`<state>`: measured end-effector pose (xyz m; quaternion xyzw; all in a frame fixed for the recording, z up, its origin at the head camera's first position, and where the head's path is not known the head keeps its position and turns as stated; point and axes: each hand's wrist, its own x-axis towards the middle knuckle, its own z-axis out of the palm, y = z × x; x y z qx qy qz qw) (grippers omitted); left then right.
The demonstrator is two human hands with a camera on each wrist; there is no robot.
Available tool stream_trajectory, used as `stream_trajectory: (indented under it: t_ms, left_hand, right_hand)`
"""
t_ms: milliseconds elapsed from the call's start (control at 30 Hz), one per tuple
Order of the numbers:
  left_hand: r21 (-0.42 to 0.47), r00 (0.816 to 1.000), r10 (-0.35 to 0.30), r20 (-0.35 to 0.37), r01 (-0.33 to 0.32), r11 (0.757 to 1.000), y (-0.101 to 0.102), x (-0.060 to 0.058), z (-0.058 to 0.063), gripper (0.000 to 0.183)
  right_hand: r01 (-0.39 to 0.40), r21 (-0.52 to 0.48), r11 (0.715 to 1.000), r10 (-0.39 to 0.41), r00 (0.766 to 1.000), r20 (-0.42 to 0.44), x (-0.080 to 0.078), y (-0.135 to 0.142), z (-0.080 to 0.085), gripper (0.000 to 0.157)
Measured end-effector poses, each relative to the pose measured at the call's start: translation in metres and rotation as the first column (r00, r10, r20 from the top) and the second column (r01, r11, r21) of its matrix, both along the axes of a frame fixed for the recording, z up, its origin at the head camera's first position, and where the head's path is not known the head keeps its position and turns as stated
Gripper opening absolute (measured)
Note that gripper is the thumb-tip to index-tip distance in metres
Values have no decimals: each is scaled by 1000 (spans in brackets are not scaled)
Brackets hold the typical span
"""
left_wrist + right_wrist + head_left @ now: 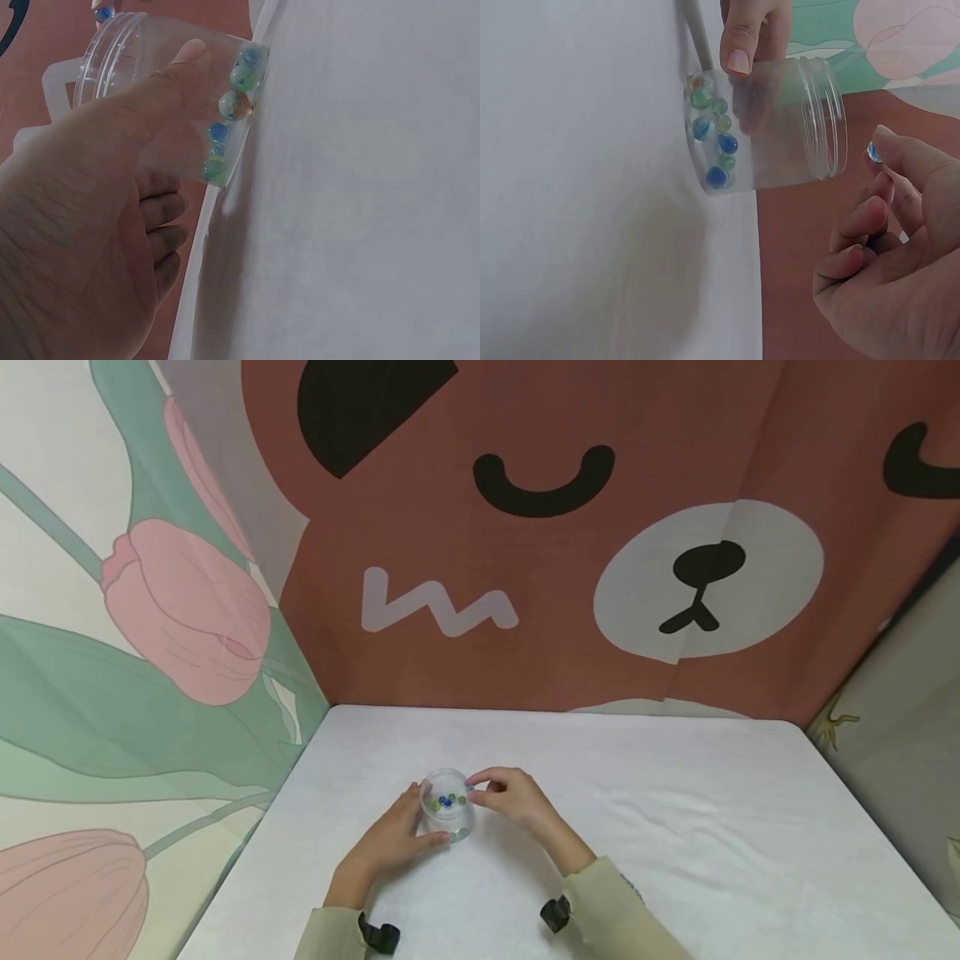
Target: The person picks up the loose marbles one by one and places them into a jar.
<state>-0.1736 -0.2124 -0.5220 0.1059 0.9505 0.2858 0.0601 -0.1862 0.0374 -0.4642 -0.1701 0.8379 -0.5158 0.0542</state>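
A clear, open-topped jar [784, 161] with a threaded rim stands with its base right at the white tabletop. Several glass marbles [727, 143], blue, green and one with orange, lie across its bottom. My left hand [390, 835] grips the jar from the left side; in the left wrist view its thumb [176, 71] lies along the wall. Just outside the rim, my right hand [521, 797] pinches a blue marble [874, 152] between thumb and forefinger. The other fingers of that hand are curled in toward the palm.
White cloth covers the table [675, 827], with wrinkles on the right side. A brown hanging with a bear face [540, 560] rises behind the table's far edge. A flower-patterned curtain [187, 610] hangs along the left.
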Motion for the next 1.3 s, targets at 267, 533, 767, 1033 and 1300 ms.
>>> stream_trajectory:
  t_ms: [267, 533, 767, 1033, 1300]
  left_hand:
    - [-8, 999, -35, -33, 34, 999, 0, 1, 1, 110]
    - [-13, 999, -37, -34, 37, 999, -1, 3, 4, 108]
    - [-23, 999, -35, -38, 34, 999, 0, 3, 4, 109]
    - [-27, 998, -43, -55, 41, 999, 0, 1, 3, 108]
    - [-30, 998, -38, -44, 37, 999, 0, 1, 2, 110]
  right_hand:
    - [-11, -18, 1000, 11, 1000, 0, -4, -13, -3, 21]
    - [-9, -30, 1000, 10, 999, 42, -5, -25, -3, 22]
    - [10, -20, 1000, -9, 998, 58, -6, -29, -3, 23]
    - [20, 12, 1000, -21, 999, 40, -6, -28, -2, 39]
    - [27, -6, 1000, -26, 998, 62, -5, -28, -2, 42]
